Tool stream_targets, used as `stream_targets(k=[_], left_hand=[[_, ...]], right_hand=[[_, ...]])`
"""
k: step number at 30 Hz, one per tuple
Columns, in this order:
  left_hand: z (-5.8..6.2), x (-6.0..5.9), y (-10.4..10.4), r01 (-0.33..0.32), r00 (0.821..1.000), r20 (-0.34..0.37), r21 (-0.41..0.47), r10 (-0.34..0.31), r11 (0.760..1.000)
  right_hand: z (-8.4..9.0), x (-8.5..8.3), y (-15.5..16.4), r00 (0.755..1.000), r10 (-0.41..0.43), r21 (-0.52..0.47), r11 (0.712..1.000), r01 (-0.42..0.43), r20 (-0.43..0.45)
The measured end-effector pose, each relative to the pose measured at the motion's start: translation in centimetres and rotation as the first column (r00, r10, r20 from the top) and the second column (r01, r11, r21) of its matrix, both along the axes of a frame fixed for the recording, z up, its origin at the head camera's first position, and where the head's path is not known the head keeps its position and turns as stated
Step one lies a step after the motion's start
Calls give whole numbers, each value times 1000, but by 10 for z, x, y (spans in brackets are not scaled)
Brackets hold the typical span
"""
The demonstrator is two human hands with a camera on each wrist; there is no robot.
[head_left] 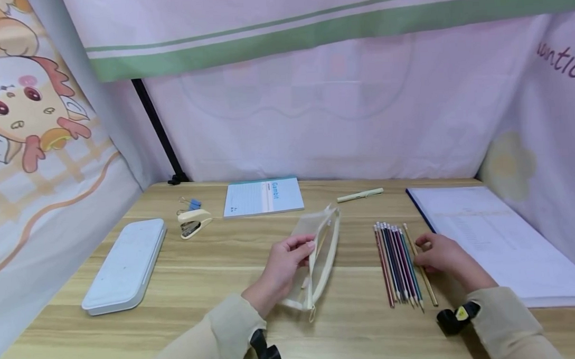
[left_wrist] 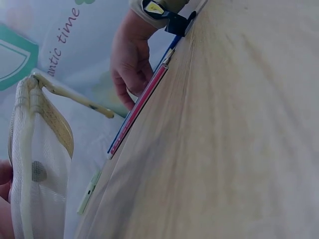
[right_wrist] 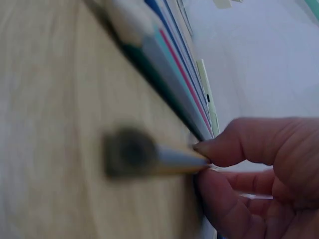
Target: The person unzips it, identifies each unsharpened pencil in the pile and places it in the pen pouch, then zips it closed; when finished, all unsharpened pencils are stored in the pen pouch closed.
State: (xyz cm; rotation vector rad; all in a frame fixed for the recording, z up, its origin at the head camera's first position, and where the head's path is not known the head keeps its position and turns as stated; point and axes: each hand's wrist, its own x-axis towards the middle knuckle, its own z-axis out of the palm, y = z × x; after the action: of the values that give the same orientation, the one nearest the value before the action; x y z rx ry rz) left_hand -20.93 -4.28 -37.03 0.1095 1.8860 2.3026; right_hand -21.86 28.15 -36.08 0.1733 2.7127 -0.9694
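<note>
My left hand (head_left: 283, 264) grips a clear mesh pouch (head_left: 320, 247) with a cream zipper and holds it tilted just above the wooden table (head_left: 214, 272). In the left wrist view the pouch (left_wrist: 35, 174) hangs with its zipper mouth gaping. To its right, several coloured pencils (head_left: 396, 263) lie side by side, tips toward me. My right hand (head_left: 442, 256) rests at the row's right edge, pinching a gold pencil (head_left: 423, 278) between thumb and finger. The right wrist view shows that pencil (right_wrist: 149, 159) held at my fingertips (right_wrist: 224, 149), with the pencil row (right_wrist: 169, 64) behind it.
A white tin case (head_left: 126, 264) lies at the left. A stapler (head_left: 194, 223), a blue binder clip (head_left: 191, 204) and a notepad (head_left: 263, 196) sit at the back. A pale green pen (head_left: 359, 195) and a large open book (head_left: 499, 241) lie right. Curtains enclose the table.
</note>
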Motion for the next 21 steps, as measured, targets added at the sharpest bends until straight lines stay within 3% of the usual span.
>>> stream_targets(k=[7, 10, 12, 16, 21], left_hand=[[-3, 0, 0, 6, 1000, 2, -5, -6, 1000], [-4, 1, 1, 10, 1000, 5, -8, -10, 1000], [-4, 2, 2, 13, 1000, 3, -10, -13, 1000], [-5, 3, 4, 17, 1000, 1, -11, -17, 1000], [-4, 4, 8, 22, 1000, -3, -9, -22, 1000]], right_hand=[[-1, 4, 2, 1000, 12, -54, 998, -14, -27], [-5, 6, 4, 999, -42, -181, 983, 36, -29], [-7, 8, 5, 995, -90, -297, 952, 78, -30], [-6, 12, -3, 984, -173, -532, 837, 124, -43], [2, 15, -40, 962, -270, -780, 611, 135, -45]])
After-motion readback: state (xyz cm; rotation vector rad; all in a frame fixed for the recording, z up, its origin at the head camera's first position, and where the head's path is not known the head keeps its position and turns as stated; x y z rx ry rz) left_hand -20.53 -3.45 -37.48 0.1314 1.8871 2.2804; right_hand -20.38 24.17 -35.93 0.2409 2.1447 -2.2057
